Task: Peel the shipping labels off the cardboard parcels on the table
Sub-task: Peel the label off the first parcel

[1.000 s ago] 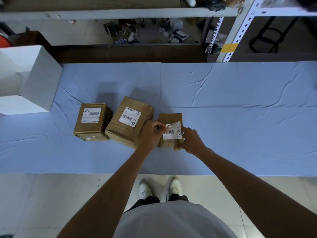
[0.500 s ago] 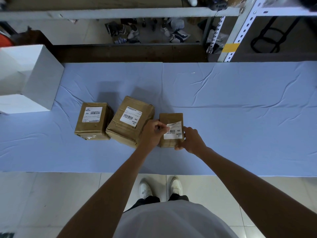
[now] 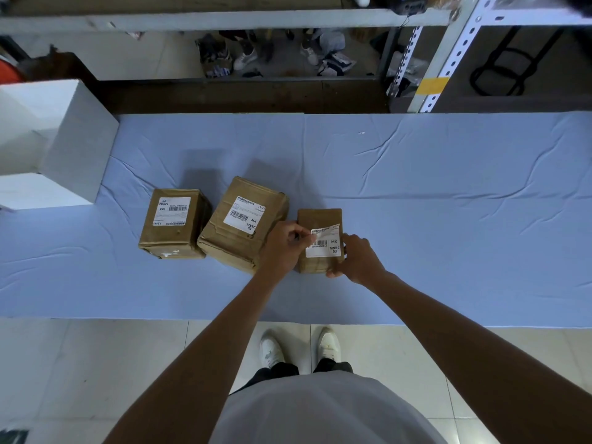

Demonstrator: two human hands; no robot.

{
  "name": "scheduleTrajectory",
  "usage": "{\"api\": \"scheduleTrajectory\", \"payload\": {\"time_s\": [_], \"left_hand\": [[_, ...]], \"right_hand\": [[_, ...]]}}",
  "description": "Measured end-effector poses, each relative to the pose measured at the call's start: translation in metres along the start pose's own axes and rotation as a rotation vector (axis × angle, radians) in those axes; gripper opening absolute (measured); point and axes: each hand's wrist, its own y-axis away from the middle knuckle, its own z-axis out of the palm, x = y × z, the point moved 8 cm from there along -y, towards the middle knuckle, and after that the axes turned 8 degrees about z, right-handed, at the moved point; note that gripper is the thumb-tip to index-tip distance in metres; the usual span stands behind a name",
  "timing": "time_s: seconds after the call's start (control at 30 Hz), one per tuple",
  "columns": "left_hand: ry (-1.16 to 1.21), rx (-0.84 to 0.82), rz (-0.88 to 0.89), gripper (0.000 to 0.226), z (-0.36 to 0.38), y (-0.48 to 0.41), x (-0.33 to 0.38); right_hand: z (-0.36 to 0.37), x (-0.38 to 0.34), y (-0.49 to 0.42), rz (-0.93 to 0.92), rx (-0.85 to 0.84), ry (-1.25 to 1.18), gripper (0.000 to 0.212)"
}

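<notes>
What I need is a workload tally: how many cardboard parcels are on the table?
3, in a row: the left parcel, the bigger middle parcel, and the right parcel, between the left hand and right hand. None looks hidden.

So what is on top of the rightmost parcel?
A white shipping label with a barcode lies on the parcel. The left hand pinches its upper left corner and covers that part; the right hand holds the parcel's side.

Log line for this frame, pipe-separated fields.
left hand pinches label corner | right hand holds right parcel | left parcel, middle parcel: unpeeled
</notes>
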Motion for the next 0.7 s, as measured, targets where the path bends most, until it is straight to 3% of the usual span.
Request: {"api": "scheduleTrajectory", "payload": {"time_s": [0.7], "left_hand": [[0.067, -0.036, -0.058, 0.020, 0.0014, 0.0000, -0.0045]], "right_hand": [[-0.0020, -0.0002, 0.0020, 0.027, -0.003, 0.007, 0.063]]}}
